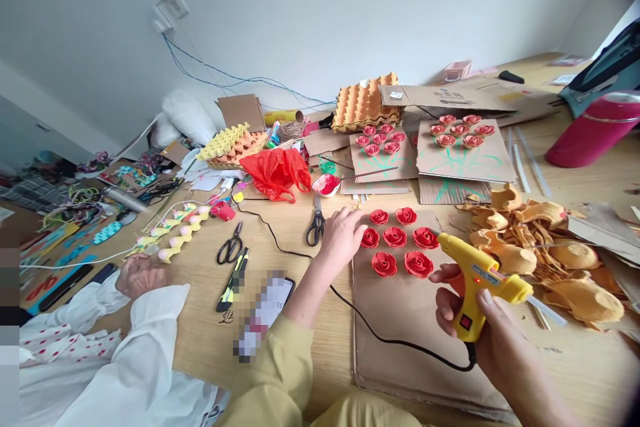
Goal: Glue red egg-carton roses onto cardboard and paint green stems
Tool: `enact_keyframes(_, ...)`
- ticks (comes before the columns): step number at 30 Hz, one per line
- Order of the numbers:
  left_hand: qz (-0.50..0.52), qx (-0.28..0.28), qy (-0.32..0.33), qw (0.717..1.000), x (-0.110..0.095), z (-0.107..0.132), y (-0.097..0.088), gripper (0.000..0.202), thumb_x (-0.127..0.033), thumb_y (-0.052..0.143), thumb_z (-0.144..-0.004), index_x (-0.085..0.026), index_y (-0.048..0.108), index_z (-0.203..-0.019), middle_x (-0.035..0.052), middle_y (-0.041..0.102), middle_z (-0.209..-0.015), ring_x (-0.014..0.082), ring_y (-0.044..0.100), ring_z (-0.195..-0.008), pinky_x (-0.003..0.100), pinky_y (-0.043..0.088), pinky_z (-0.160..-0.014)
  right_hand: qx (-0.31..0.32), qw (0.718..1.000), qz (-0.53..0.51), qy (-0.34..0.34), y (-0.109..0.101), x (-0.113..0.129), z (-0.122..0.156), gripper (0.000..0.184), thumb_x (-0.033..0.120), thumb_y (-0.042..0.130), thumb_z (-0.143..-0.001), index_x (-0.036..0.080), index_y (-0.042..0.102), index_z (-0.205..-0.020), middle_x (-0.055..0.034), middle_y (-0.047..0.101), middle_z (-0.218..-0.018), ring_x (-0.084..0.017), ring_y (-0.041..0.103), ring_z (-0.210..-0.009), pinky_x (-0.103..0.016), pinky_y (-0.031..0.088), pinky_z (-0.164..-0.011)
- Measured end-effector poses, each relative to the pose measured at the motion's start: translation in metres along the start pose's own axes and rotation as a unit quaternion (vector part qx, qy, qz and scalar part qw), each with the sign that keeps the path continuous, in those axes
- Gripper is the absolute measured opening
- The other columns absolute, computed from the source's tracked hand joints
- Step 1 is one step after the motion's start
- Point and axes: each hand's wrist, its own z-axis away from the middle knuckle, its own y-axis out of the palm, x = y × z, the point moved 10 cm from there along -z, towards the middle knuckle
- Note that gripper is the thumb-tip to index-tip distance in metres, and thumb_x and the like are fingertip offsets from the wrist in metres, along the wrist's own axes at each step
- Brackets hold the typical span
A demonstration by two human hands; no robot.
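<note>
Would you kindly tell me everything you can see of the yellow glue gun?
The yellow glue gun looks like plastic, with a red switch on the grip and a small red light glowing on its side. A translucent glue stick pokes out of the back. The right hand grips its handle and holds it tilted above the cardboard sheet, front end aimed toward the red roses. A black cord leaves the handle's base and trails left across the cardboard and table.
</note>
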Motion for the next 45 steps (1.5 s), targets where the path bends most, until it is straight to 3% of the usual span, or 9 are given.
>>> enact_keyframes(6, -0.028, 0.135, 0.037, 0.99, -0.008, -0.057, 0.044, 0.045, -0.023, 0.062, -0.091, -0.02, 0.057, -0.135, 0.0121, 0.06, -0.133, 0.0268, 0.057, -0.124, 0.04, 0.044, -0.106, 0.009, 1.0, 0.002, 0.023, 0.003, -0.006, 0.001, 0.035, 0.053, 0.05, -0.095, 0.032, 0.055, -0.123, -0.0101, 0.061, -0.109, -0.016, 0.043, -0.057, -0.031, 0.032, -0.043)
enact_keyframes(12, -0.045, 0.22, 0.068, 0.972, -0.012, -0.067, 0.071, 0.045, -0.013, 0.068, -0.082, -0.023, 0.064, -0.126, 0.0107, 0.061, -0.131, 0.0296, 0.061, -0.12, 0.044, 0.047, -0.103, 0.021, 0.999, 0.021, 0.028, 0.002, -0.007, 0.003, 0.039, 0.057, 0.049, -0.095, 0.028, 0.056, -0.12, -0.0031, 0.056, -0.077, -0.015, 0.039, -0.051, -0.031, 0.028, -0.046)
enact_keyframes(18, -0.043, 0.246, 0.078, 0.965, -0.009, -0.07, 0.082, 0.042, -0.014, 0.07, -0.081, -0.022, 0.065, -0.121, 0.0091, 0.065, -0.125, 0.026, 0.062, -0.118, 0.036, 0.049, -0.102, 0.013, 0.998, 0.031, 0.045, 0.001, -0.011, 0.004, 0.043, 0.06, 0.05, -0.094, 0.025, 0.055, -0.119, -0.0004, 0.054, -0.066, -0.015, 0.039, -0.048, -0.031, 0.026, -0.049)
enact_keyframes(23, -0.03, 0.213, 0.073, 0.974, -0.008, -0.069, 0.073, 0.038, -0.013, 0.067, -0.081, -0.019, 0.065, -0.119, 0.0102, 0.066, -0.117, 0.0267, 0.065, -0.11, 0.037, 0.051, -0.098, -0.011, 0.999, 0.039, 0.033, -0.006, -0.009, 0.003, 0.046, 0.058, 0.051, -0.094, 0.025, 0.053, -0.126, -0.001, 0.054, -0.069, -0.015, 0.04, -0.049, -0.032, 0.025, -0.05)
enact_keyframes(28, 0.119, 0.079, 0.037, 0.989, 0.003, -0.055, 0.019, 0.044, -0.016, 0.066, -0.082, -0.018, 0.06, -0.126, 0.0109, 0.064, -0.126, 0.0242, 0.062, -0.115, 0.036, 0.048, -0.104, -0.054, 0.995, 0.085, 0.003, -0.02, 0.005, 0.001, 0.044, 0.054, 0.055, -0.093, 0.024, 0.055, -0.125, -0.001, 0.054, -0.075, -0.014, 0.043, -0.054, -0.031, 0.029, -0.051)
enact_keyframes(30, 0.242, 0.035, 0.0, 0.97, 0.014, -0.041, -0.001, 0.046, -0.019, 0.068, -0.082, -0.02, 0.06, -0.127, 0.0089, 0.066, -0.125, 0.0223, 0.063, -0.114, 0.033, 0.05, -0.099, -0.058, 0.994, 0.088, -0.014, -0.022, 0.013, -0.001, 0.043, 0.054, 0.055, -0.093, 0.025, 0.056, -0.124, -0.0007, 0.054, -0.074, -0.014, 0.043, -0.053, -0.03, 0.028, -0.049)
enact_keyframes(33, 0.404, 0.031, -0.042, 0.913, 0.02, -0.017, -0.011, 0.046, -0.025, 0.069, -0.084, -0.02, 0.059, -0.129, 0.009, 0.067, -0.122, 0.021, 0.063, -0.111, 0.032, 0.05, -0.095, -0.051, 0.995, 0.08, -0.026, -0.021, 0.017, -0.002, 0.041, 0.055, 0.055, -0.093, 0.026, 0.056, -0.121, 0.0, 0.053, -0.07, -0.013, 0.041, -0.051, -0.029, 0.025, -0.047)
enact_keyframes(39, 0.591, 0.077, -0.091, 0.798, 0.01, 0.012, -0.005, 0.051, -0.033, 0.079, -0.078, -0.019, 0.064, -0.125, 0.0084, 0.066, -0.124, 0.0206, 0.061, -0.113, 0.03, 0.047, -0.098, -0.026, 0.996, 0.085, 0.018, -0.005, 0.007, 0.002, 0.038, 0.06, 0.049, -0.092, 0.027, 0.058, -0.108, 0.0011, 0.049, -0.061, -0.011, 0.033, -0.043, -0.029, 0.016, -0.045)
enact_keyframes(45, 0.671, 0.102, -0.144, 0.72, 0.011, 0.021, 0.009, 0.049, -0.037, 0.083, -0.073, -0.021, 0.069, -0.117, 0.0073, 0.065, -0.121, 0.0148, 0.061, -0.097, 0.022, 0.046, -0.079, -0.005, 0.996, 0.076, 0.042, 0.009, 0.0, 0.008, 0.044, 0.065, 0.05, -0.088, 0.026, 0.058, -0.105, 0.0018, 0.048, -0.059, -0.011, 0.03, -0.042, -0.028, 0.015, -0.046)
